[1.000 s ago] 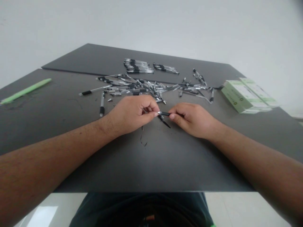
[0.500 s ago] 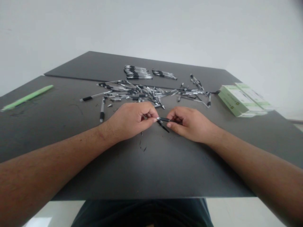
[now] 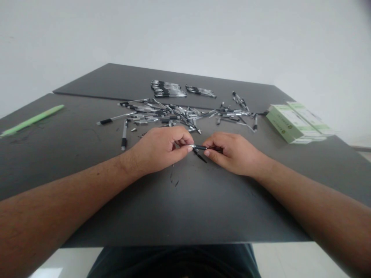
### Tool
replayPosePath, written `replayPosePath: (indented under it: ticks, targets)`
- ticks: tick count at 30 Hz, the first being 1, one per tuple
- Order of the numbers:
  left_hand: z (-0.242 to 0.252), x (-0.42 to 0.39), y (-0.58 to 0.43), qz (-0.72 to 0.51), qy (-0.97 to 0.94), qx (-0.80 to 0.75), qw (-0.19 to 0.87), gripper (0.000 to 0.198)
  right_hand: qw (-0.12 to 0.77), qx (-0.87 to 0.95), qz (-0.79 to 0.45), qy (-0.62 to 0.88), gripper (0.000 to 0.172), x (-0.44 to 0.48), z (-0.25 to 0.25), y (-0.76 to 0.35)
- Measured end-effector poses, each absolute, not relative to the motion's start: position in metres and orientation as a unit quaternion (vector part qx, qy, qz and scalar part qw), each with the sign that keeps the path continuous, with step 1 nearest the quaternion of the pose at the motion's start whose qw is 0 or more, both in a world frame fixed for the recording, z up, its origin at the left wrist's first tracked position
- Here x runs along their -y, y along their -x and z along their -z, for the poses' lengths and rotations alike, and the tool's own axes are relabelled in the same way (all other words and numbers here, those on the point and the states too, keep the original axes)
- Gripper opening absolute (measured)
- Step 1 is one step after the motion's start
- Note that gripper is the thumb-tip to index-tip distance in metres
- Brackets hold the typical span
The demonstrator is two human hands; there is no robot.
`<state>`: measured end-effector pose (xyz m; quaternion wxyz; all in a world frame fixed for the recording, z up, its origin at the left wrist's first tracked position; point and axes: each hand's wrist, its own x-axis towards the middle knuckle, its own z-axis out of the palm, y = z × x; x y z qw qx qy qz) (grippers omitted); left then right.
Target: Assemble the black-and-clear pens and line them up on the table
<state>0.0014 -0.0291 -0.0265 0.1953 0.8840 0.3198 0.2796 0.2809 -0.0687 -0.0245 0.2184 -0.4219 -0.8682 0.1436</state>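
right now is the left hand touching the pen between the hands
Touching: the head view shows the left hand pinching the pen by its silver end.

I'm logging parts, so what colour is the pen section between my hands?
The pen section is mostly black, silvery near the left hand, in the head view.

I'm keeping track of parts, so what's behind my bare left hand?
Behind your bare left hand lies a jumbled pile of slim black-and-clear pens. Whatever the hand covers can't be seen.
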Motion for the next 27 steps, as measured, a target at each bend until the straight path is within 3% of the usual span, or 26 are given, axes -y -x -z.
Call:
replayPosePath:
  ticks: [13, 27]
  targets:
    - [0.0197, 0.0321, -0.0005, -0.232, -0.917, -0.304, 0.111, 0.028, 0.209, 0.884, -0.131, 0.396, 0.018, 0.0707, 0.0213, -0.2805]
    - [0.0205, 0.0308, -0.0002, -0.244, -0.907, -0.317, 0.132, 0.025, 0.231, 0.866, -0.136, 0.422, 0.009, 0.0694, 0.0248, -0.2824]
